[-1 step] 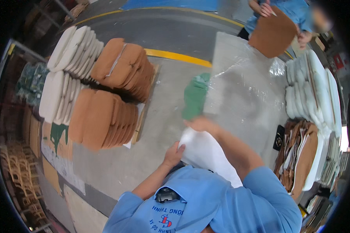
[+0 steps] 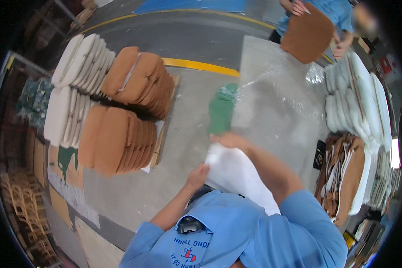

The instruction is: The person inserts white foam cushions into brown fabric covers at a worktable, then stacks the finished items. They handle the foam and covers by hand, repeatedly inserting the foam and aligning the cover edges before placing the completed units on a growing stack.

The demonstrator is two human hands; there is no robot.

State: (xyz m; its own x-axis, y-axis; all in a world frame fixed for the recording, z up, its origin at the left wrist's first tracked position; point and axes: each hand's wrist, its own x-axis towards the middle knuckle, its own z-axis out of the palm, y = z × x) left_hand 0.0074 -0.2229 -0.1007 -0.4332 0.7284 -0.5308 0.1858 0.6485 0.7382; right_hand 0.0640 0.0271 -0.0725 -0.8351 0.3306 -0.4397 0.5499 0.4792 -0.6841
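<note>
A smooth white pad (image 2: 242,176), thin and curved like a seat cushion piece, is held upright against my front. My left hand (image 2: 197,177) is closed on its left edge. At its far top edge, my right hand (image 2: 229,140) is slightly smeared by motion, with its fingers curled over the edge. A green cloth (image 2: 221,109) lies just beyond my right hand, beside a clear plastic sheet (image 2: 272,96). The lower part of the pad is hidden by my right forearm and shirt.
Stacks of brown cushions (image 2: 105,138) and white cushions (image 2: 58,114) stand at left on a pallet (image 2: 161,143). White padded pieces (image 2: 355,98) and brown upright pieces (image 2: 344,178) line the right. Across the plastic, another person holds a brown cushion panel (image 2: 308,33).
The view has shifted a little, so the surroundings sit slightly further left. Both hands keep their hold on the white pad, and the other person's brown panel has barely moved.
</note>
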